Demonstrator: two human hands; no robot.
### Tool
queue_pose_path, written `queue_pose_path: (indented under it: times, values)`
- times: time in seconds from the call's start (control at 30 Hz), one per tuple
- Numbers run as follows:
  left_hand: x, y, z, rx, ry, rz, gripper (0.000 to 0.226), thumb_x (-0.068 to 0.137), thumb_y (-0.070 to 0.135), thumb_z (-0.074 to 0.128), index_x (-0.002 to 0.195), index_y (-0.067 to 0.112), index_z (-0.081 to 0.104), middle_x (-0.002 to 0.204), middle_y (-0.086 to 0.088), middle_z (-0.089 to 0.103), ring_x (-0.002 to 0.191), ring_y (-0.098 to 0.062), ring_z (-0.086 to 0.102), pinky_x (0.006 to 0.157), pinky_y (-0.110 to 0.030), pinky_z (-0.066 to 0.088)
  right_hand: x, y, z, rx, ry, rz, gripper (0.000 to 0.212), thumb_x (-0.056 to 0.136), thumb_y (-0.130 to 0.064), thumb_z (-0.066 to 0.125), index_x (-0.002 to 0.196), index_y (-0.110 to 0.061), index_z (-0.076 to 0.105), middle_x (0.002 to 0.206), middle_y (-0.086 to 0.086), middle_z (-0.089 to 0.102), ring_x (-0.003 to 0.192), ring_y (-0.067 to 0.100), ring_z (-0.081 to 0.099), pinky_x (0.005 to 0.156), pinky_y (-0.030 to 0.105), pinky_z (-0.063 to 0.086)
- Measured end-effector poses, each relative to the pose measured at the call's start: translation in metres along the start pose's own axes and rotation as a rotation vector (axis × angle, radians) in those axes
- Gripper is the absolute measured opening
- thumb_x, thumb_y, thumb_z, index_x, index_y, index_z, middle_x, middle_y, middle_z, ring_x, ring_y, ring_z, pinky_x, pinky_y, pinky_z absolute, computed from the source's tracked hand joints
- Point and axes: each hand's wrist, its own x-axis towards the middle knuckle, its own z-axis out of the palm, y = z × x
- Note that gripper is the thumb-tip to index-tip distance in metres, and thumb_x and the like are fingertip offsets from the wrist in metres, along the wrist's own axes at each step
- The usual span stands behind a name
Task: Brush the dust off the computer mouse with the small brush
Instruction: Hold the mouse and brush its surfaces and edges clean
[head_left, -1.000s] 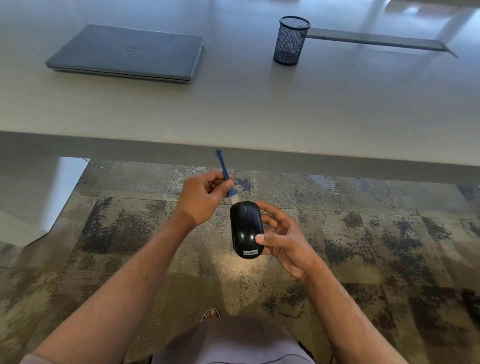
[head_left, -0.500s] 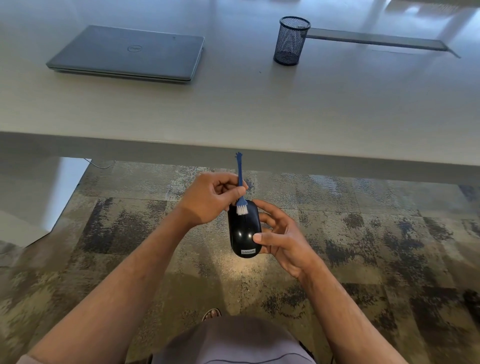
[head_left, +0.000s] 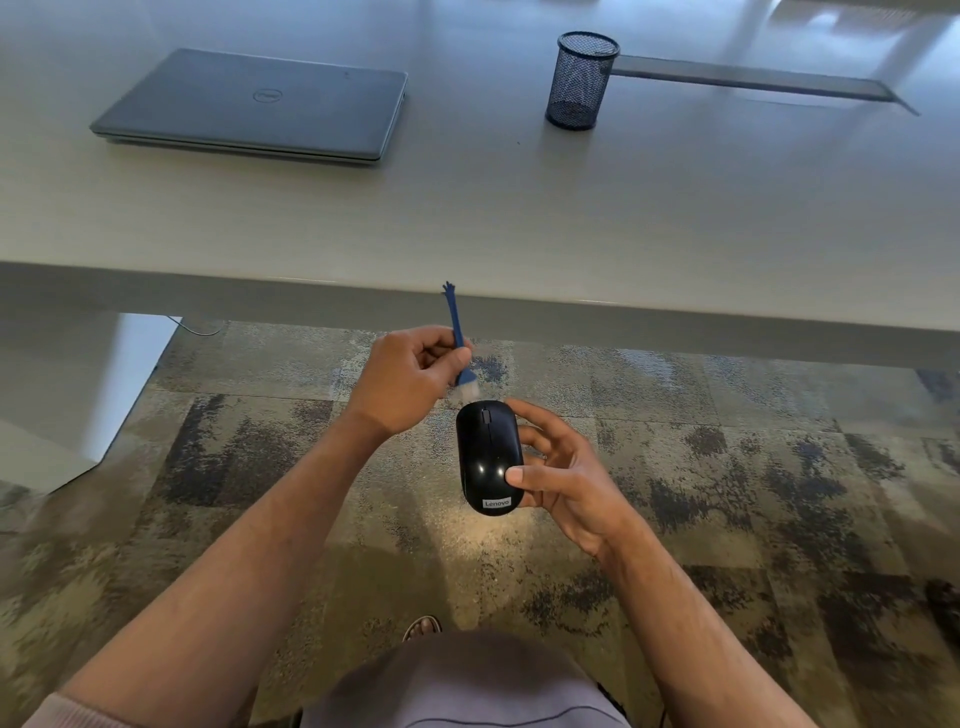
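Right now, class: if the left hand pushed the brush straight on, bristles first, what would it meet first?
Probably the front end of the mouse: the brush in the left hand has bristles just above it; depth unclear.

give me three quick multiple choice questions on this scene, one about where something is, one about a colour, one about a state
1. Where is the mesh cup? A on the table B on the floor C on the laptop
2. What colour is the brush handle? A red B blue C white
3. How is the laptop? A open B closed C standing on edge

A: it stands on the table, right of the laptop.
B: the handle gripped by the left hand is blue.
B: its lid lies flat, logo up.
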Motion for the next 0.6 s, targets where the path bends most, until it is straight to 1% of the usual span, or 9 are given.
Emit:
queue_pose_path:
  times: [0.07, 0.13, 0.2, 0.3, 0.37, 0.4, 0.47, 0.5, 0.6]
  values:
    - [-0.002, 0.008, 0.001, -0.104, -0.051, 0.03, 0.014, 0.092, 0.014, 0.067, 0.091, 0.028, 0.071, 0.077, -0.002, 0.071, 0.059, -0.006, 0.062, 0.058, -0.019, 0.053, 0.0, 0.0, 0.001, -0.007, -0.001, 0.003, 0.083, 0.058, -0.006, 0.085, 0.135, -0.022, 0.059, 0.121, 0.006, 0.071, 0.101, 0.03, 0.07, 0.07, 0.044, 0.06]
    - [-0.004, 0.013, 0.003, -0.143, -0.119, 0.06, 0.011, 0.092, 0.014, 0.067, 0.093, 0.025, 0.071, 0.079, -0.002, 0.072, 0.058, -0.008, 0.062, 0.058, -0.022, 0.055, 0.001, 0.001, 0.003, -0.003, -0.011, 0.003, 0.081, 0.059, -0.005, 0.085, 0.134, -0.024, 0.06, 0.121, 0.006, 0.071, 0.1, 0.03, 0.071, 0.071, 0.044, 0.06]
    - [-0.004, 0.013, 0.006, -0.114, -0.169, 0.065, 0.009, 0.092, 0.017, 0.067, 0.093, 0.024, 0.071, 0.079, -0.002, 0.071, 0.058, -0.013, 0.062, 0.06, -0.025, 0.056, 0.002, 0.001, 0.004, 0.001, -0.02, -0.001, 0.078, 0.06, -0.005, 0.084, 0.132, -0.025, 0.062, 0.119, 0.005, 0.072, 0.099, 0.029, 0.071, 0.071, 0.044, 0.061]
    - [-0.003, 0.009, 0.011, 0.013, -0.163, 0.062, 0.006, 0.092, 0.021, 0.067, 0.093, 0.025, 0.071, 0.078, 0.001, 0.071, 0.064, -0.012, 0.066, 0.06, -0.022, 0.056, 0.002, 0.0, 0.005, -0.005, -0.02, 0.002, 0.079, 0.059, -0.005, 0.084, 0.132, -0.025, 0.061, 0.119, 0.005, 0.071, 0.098, 0.029, 0.071, 0.07, 0.043, 0.061]
    - [-0.001, 0.005, 0.012, 0.077, -0.115, 0.054, 0.007, 0.092, 0.02, 0.067, 0.092, 0.027, 0.071, 0.076, 0.007, 0.07, 0.068, -0.006, 0.067, 0.06, -0.018, 0.054, 0.001, 0.001, 0.004, -0.008, -0.016, 0.001, 0.081, 0.059, -0.005, 0.084, 0.134, -0.024, 0.061, 0.121, 0.008, 0.07, 0.099, 0.03, 0.071, 0.069, 0.042, 0.062]
    - [0.001, 0.003, 0.012, 0.102, -0.095, 0.046, 0.009, 0.092, 0.019, 0.067, 0.093, 0.027, 0.071, 0.076, 0.012, 0.069, 0.07, 0.001, 0.067, 0.061, -0.012, 0.052, 0.0, 0.001, 0.004, -0.009, -0.014, 0.002, 0.081, 0.059, -0.005, 0.085, 0.134, -0.023, 0.061, 0.122, 0.008, 0.069, 0.1, 0.03, 0.071, 0.069, 0.042, 0.062]
    - [0.004, -0.001, 0.009, 0.17, -0.079, 0.023, 0.01, 0.092, 0.019, 0.067, 0.099, 0.024, 0.072, 0.079, 0.02, 0.066, 0.074, 0.013, 0.064, 0.064, -0.003, 0.047, -0.001, 0.002, 0.004, -0.014, -0.007, 0.003, 0.082, 0.058, -0.006, 0.085, 0.134, -0.024, 0.061, 0.123, 0.009, 0.068, 0.101, 0.03, 0.071, 0.068, 0.041, 0.062]
    - [0.005, -0.004, 0.007, 0.196, -0.075, 0.009, 0.011, 0.093, 0.019, 0.067, 0.101, 0.021, 0.072, 0.08, 0.02, 0.066, 0.076, 0.016, 0.063, 0.065, -0.001, 0.045, -0.001, 0.002, 0.004, -0.014, -0.003, 0.003, 0.082, 0.057, -0.006, 0.085, 0.134, -0.024, 0.061, 0.123, 0.009, 0.068, 0.1, 0.03, 0.07, 0.067, 0.04, 0.062]
    - [0.005, -0.004, 0.003, 0.187, -0.028, -0.029, 0.01, 0.093, 0.02, 0.067, 0.1, 0.02, 0.073, 0.079, 0.016, 0.067, 0.074, 0.013, 0.064, 0.063, -0.002, 0.046, 0.0, 0.002, 0.003, -0.017, 0.004, 0.003, 0.082, 0.057, -0.007, 0.085, 0.134, -0.023, 0.061, 0.122, 0.007, 0.069, 0.1, 0.03, 0.07, 0.067, 0.04, 0.062]
